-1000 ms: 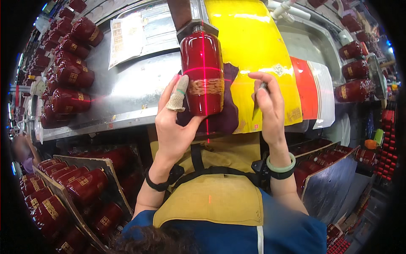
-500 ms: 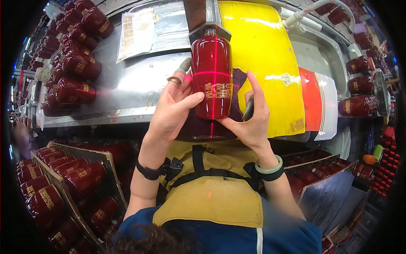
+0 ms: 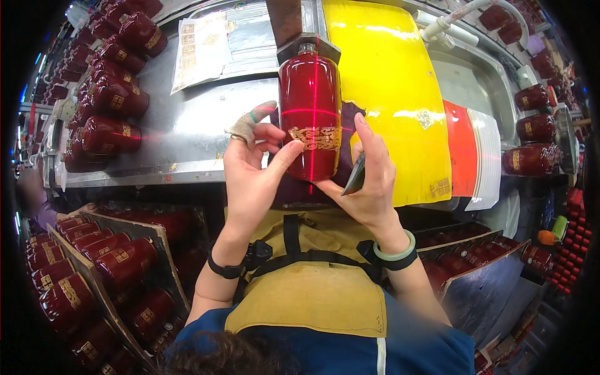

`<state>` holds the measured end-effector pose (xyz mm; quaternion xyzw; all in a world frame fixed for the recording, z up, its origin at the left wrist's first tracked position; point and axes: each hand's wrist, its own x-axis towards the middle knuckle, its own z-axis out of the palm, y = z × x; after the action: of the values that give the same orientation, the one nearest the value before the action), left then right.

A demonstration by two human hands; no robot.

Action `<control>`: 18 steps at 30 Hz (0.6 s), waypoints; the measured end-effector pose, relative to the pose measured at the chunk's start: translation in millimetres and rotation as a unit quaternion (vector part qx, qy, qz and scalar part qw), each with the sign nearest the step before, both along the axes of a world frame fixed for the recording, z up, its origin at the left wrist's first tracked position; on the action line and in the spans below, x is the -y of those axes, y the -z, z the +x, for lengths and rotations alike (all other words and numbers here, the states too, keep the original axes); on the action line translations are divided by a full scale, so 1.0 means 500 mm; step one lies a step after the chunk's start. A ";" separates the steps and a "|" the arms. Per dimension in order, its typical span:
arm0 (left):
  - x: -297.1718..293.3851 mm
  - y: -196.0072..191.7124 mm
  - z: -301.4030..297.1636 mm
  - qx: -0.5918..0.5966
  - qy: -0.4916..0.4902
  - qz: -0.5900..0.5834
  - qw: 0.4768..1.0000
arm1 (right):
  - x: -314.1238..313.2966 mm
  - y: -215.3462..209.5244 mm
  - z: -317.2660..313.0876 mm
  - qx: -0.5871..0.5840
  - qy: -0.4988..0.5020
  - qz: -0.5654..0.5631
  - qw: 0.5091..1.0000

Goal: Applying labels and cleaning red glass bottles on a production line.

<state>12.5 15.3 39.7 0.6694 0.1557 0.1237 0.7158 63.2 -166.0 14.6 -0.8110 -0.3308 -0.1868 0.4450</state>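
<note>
A glossy dark-red bottle (image 3: 310, 94) lies with its neck away from me, against a dark metal holder (image 3: 289, 51). A gold patterned decal (image 3: 320, 138) bands its lower part, and red laser lines cross it. My left hand (image 3: 253, 162) is curled at the bottle's left side, its thumb tip on the decal's edge. Cloth covers one of its fingers. My right hand (image 3: 373, 181) keeps a thin dark flat scraper (image 3: 355, 176) in its palm, with the thumb at the bottle's base. Dark purple cloth (image 3: 287, 187) lies beneath the bottle.
Red bottles (image 3: 112, 134) stand in rows at the left of the metal table (image 3: 181, 134). Decal sheets (image 3: 201, 53) lie behind. To the right are a yellow sheet (image 3: 394, 94), a red sheet (image 3: 459, 144) and a sink (image 3: 481, 75). Bottle racks (image 3: 165, 250) flank me below.
The gold decal now sits further left and slightly lower on the bottle. My left fingers have curled in closer, and the scraper in my right hand has tilted and shows more.
</note>
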 end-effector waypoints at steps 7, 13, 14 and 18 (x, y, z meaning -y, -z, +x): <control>0.024 -0.019 0.002 0.014 -0.007 0.143 0.990 | 0.011 0.007 -0.005 -0.153 -0.037 0.062 0.986; 0.037 -0.027 -0.005 0.057 -0.018 0.105 0.993 | 0.002 -0.020 0.009 -0.369 -0.013 0.219 0.903; 0.036 -0.024 -0.004 0.042 -0.021 0.067 0.997 | -0.004 -0.025 0.013 -0.399 -0.005 0.201 0.895; 0.021 -0.015 -0.001 -0.009 -0.013 -0.028 0.999 | -0.025 -0.030 0.023 -0.458 0.014 0.154 0.875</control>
<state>12.0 5.0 47.2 0.6477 0.1742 0.1224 0.7315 74.5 -153.5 29.6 -0.7318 -0.0453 0.1512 0.6629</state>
